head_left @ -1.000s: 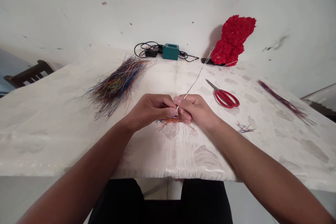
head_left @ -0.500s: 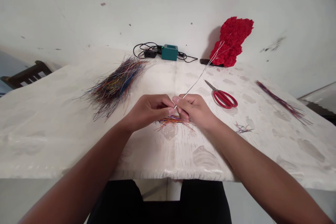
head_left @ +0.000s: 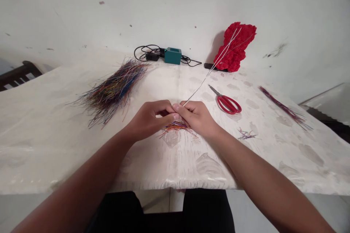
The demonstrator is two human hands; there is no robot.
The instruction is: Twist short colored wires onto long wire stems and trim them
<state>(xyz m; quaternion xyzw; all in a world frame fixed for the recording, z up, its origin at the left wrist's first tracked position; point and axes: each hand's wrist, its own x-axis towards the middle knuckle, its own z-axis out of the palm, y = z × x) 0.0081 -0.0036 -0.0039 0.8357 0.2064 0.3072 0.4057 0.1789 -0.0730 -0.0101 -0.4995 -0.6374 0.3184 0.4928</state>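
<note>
My left hand (head_left: 149,117) and my right hand (head_left: 197,118) meet fingertip to fingertip over the white cloth-covered table (head_left: 54,145). Both are closed in a pinch. Between them they hold thin white wires (head_left: 210,72) that rise away to the upper right, in front of the red fluffy object (head_left: 236,46). A small bunch of coloured wires (head_left: 177,127), mostly orange, lies under the fingers on the cloth; whether the fingers grip it too is hidden.
A big heap of multicoloured wires (head_left: 115,87) lies at the left. Red-handled scissors (head_left: 226,102) lie to the right of my hands. A long purple wire bundle (head_left: 283,108) and small wire scraps (head_left: 246,134) are further right. A teal box (head_left: 172,55) with black cables stands at the wall.
The white wires' far ends have swung up and to the right. My hands stay pinched together in about the same place; the view has shifted a little.
</note>
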